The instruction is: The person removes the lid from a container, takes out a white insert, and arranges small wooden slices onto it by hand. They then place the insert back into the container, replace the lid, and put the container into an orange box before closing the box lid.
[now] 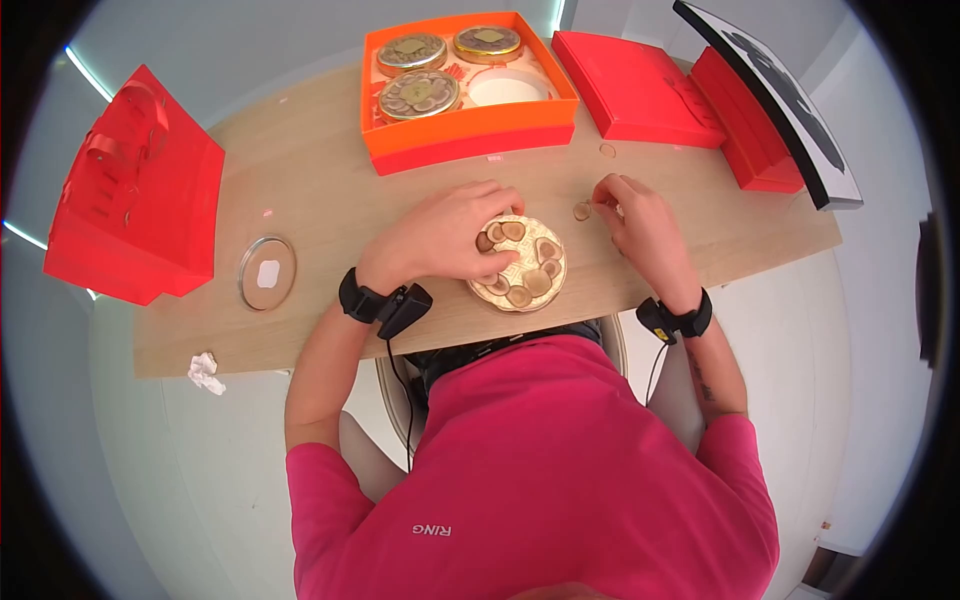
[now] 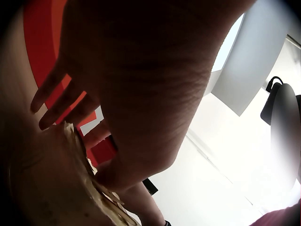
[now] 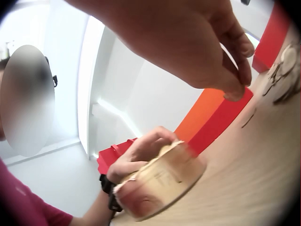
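Note:
A round tub (image 1: 525, 285) lined in gold, with several brown dried slices (image 1: 538, 283) in it, sits near the table's front edge. My left hand (image 1: 450, 235) spans its left part. The thumb rests over the slices, and the other fingers reach to the back rim; they look spread in the left wrist view. To the right, my right hand (image 1: 645, 225) is low over the table, its thumb and fingertips bent toward each other. A single slice (image 1: 582, 211) lies right at those fingertips. A small pile of slices (image 3: 283, 73) shows beyond them in the right wrist view.
An orange box (image 1: 470, 135) at the back holds three round tubs (image 1: 420, 95) and a vacant round slot. A clear lid (image 1: 267, 273) lies at left beside a red bag (image 1: 150, 200). Red boxes (image 1: 640, 90) and a leaning panel (image 1: 775, 100) stand back right. Crumpled tissue (image 1: 206, 373) sits at the front left edge.

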Available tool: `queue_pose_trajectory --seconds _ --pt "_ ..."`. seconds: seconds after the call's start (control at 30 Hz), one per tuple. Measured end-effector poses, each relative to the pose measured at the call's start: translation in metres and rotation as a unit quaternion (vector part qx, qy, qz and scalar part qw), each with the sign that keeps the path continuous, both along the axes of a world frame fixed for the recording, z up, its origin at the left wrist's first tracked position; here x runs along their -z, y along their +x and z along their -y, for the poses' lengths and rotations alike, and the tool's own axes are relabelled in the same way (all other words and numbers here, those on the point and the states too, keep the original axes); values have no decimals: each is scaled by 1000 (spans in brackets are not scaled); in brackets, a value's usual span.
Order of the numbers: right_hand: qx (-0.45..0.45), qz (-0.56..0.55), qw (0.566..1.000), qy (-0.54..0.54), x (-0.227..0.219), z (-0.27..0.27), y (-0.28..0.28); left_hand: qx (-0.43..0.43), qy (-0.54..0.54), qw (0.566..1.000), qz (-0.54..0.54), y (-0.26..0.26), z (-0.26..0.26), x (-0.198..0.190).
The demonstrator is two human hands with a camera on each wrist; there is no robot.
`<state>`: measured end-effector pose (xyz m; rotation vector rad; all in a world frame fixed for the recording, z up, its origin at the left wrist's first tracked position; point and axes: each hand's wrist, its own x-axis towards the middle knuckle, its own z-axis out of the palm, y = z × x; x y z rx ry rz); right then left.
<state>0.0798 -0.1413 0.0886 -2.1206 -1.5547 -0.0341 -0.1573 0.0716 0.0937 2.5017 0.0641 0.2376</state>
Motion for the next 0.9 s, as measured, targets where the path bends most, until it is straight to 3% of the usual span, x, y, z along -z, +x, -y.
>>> queue_pose_trajectory --seconds 0.17,0.47,0.67,0.8,0.9 --pt "-89 -71 990 85 -19 -3 -46 -25 24 999 -9 1 6 -1" --pt "-190 -45 974 119 4 -18 -56 -36 13 999 18 1 8 2" --pt "-83 -61 986 134 -22 -3 -32 -24 -5 998 51 5 7 6" --pt "19 -39 997 57 -15 10 9 4 7 998 66 6 6 4" --pt "20 -32 999 34 0 13 17 6 -3 998 62 7 6 6"
